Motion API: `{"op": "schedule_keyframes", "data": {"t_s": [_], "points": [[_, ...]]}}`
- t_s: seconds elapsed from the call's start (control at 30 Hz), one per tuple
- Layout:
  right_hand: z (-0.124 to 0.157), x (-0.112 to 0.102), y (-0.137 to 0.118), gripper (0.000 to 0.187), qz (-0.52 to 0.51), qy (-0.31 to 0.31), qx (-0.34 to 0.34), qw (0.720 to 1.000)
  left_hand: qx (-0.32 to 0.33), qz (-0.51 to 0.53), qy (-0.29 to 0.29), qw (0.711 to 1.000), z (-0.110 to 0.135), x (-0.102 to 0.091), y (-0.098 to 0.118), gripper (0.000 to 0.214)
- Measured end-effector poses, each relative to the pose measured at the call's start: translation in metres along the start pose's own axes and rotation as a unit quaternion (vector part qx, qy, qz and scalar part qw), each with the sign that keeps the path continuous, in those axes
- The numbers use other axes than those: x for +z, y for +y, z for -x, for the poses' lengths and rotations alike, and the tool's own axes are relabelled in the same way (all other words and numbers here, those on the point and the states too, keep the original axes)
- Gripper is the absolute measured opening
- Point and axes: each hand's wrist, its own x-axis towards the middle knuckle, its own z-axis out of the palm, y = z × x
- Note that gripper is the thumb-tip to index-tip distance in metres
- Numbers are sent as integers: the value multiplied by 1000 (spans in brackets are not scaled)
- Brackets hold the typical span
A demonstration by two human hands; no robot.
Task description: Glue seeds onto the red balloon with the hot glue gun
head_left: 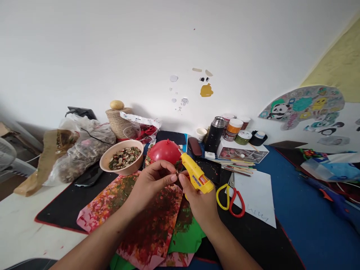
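Note:
My left hand (157, 180) is closed in a pinch on a small dark brown piece (177, 174), mostly covered by the fingertips. My right hand (202, 204) grips a yellow glue gun (195, 174), its nozzle pointing up and away to the left. The right thumb and a finger also come close to the small piece; whether they touch it is unclear. Just behind the hands sits a red balloon (165, 150), its lower part ringed with small brownish pieces. Paint-smeared pink paper (146, 228) and green paper (188, 236) lie beneath the hands.
At the left stands a bowl (104, 164) of small painted flakes, near a plastic bag (81, 150) and a twine spool (116, 125). Scissors (232, 200) lie to the right on white paper (257, 198). Behind are a black flask (215, 135), paint jars (234, 129) and thin sticks (236, 166).

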Motion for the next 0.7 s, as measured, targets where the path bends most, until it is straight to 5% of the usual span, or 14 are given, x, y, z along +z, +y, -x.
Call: {"op": "schedule_keyframes", "data": {"t_s": [0.7], "points": [[-1, 0, -2, 13, 41, 5, -50, 998, -20, 1, -29, 999, 4, 2, 4, 33]]}}
